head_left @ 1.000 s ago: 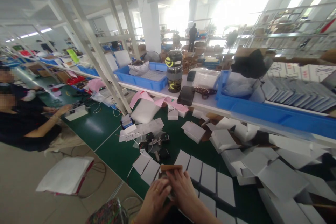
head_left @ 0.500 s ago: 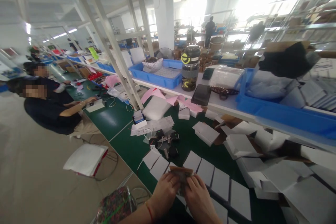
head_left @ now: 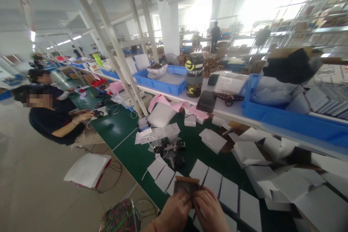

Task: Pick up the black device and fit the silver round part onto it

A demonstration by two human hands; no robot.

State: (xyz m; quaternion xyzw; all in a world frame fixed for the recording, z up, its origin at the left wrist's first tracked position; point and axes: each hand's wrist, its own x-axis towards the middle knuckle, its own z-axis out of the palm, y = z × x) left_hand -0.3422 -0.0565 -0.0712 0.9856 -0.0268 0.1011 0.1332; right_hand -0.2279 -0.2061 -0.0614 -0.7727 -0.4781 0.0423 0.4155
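Note:
A small open brown box (head_left: 187, 180) is held low in the centre, over the green table (head_left: 130, 156). My left hand (head_left: 176, 208) is closed on its near left side, with fingers reaching into the dark inside. Along the right side, my right hand (head_left: 208, 203) has its fingers wrapped round the box edge. What lies within the box is too dark to tell. White boxes (head_left: 213, 179) lie in a row beside and beyond my hands. Just past them sit several black devices with white cables (head_left: 178, 160) and clear plastic bags (head_left: 165, 130).
Unfolded white cartons (head_left: 301, 185) crowd the right. A shelf beyond holds blue bins (head_left: 174, 87), a large bottle (head_left: 194, 74) and a black tablet (head_left: 206, 101). Two people (head_left: 49, 116) sit at the left; a stool (head_left: 88, 168) stands nearby.
The brown box has tilted, so more of its dark inside shows. My left hand has moved lower and right, its fingers now in the opening. The nearer seated person's hands have shifted.

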